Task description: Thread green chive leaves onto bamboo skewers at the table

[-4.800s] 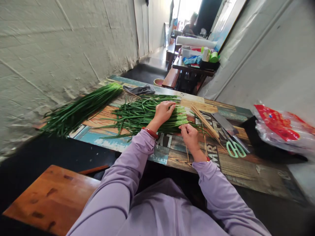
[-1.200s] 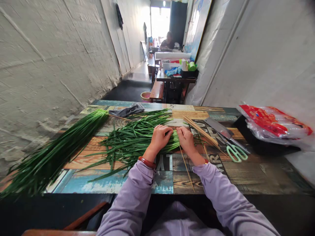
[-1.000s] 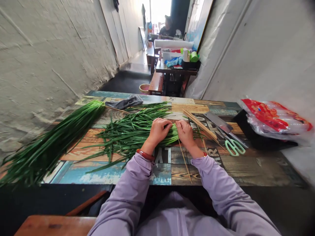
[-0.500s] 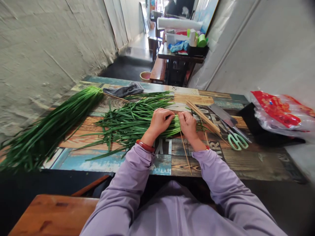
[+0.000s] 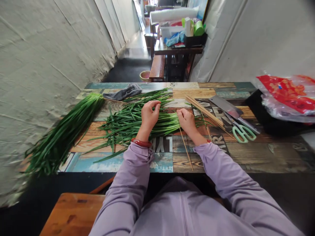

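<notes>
If relaxing the right hand [image 5: 188, 122] from apparent closed pinch on straw [image 5: 186, 149], risk slippage and scattered greens [image 5: 168, 123], left of scissors [image 5: 244, 133]. Note curled fingers on left hand [image 5: 148, 115]; cannot tell any grip there.

– What colours are the leaves [image 5: 125, 121] in the middle showing?
– Deep green, and they are fading to pale green along the stems [image 5: 172, 123]. The bundle [image 5: 66, 131] at the left is turning bright yellow-green at its far end.
– And the tabletop [image 5: 261, 155]?
– It is displaying a patchwork of turquoise, tan, orange-brown and grey-brown planks, many grained (black patches are carrying pale letters).
– And the sleeves [image 5: 126, 186]?
– They are showing plain lavender, while the bracelet [image 5: 141, 143] is gleaming red-brown.
– The rest?
– The scissors [image 5: 243, 133] are showing mint-green handles, the strips [image 5: 205, 112] are looking straw-tan, and the cloth [image 5: 126, 92] is looking grey
</notes>
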A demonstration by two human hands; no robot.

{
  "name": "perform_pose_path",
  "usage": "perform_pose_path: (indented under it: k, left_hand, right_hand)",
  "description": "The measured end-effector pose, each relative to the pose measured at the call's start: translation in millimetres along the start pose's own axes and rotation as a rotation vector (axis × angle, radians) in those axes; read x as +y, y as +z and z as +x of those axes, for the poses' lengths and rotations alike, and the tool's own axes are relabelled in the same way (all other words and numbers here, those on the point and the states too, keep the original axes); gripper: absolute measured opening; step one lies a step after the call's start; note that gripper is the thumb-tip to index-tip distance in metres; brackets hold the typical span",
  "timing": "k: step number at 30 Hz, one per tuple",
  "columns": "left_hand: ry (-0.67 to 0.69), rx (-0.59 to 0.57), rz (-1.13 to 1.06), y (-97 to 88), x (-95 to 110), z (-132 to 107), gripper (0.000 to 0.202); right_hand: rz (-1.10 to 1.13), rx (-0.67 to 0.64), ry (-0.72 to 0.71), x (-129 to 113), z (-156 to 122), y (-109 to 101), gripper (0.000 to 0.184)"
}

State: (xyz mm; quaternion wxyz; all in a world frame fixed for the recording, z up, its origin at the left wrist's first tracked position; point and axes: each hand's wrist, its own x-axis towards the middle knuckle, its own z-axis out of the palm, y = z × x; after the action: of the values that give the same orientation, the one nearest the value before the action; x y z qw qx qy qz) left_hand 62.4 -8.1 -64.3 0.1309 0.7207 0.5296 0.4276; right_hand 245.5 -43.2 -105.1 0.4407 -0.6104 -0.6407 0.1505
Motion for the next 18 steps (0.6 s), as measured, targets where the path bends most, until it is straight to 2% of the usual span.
perform_pose_path:
  k: [4,8,12,18]
  left_hand:
    - [0.053,-0.147,0.134,2.0,-3,26,0.021]
    - [0.049,-0.267,0.3,17.9,-4,50,0.023]
    - [0.051,-0.367,0.475,34.9,-8,61,0.025]
    - [0.107,-0.38,0.591,47.9,-8,67,0.02]
  right_hand:
    - [0.019,0.026,0.01,2,0,3,0.036]
    - [0.069,0.019,0.015,3,0,6,0.031]
    - [0.05,0.023,0.014,4,0,8,0.031]
    - [0.023,0.041,0.002,4,0,12,0.029]
